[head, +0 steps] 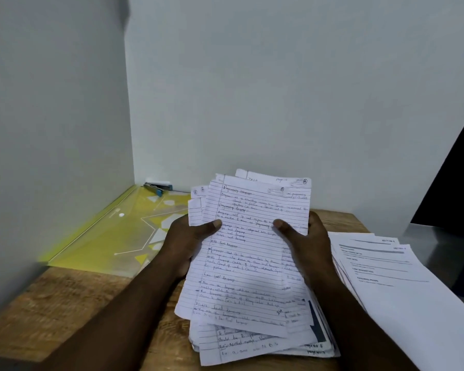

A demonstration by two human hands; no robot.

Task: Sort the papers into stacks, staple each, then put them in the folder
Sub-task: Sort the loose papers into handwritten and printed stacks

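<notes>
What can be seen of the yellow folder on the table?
The folder is thin, see-through yellow plastic with white shapes and lines and a small white snap button. It lies flat on the wooden table along the left wall, reaching the back corner, where a blue stapler lies at its far end. The left hand and the held papers hide its right part. Whether it is snapped shut cannot be told.

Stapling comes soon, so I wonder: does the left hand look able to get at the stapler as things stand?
Probably not yet: the left hand has its grip on the papers. Once freed, the way looks open: the stapler lies in the far corner, at the folder's far end, with nothing between.
</notes>
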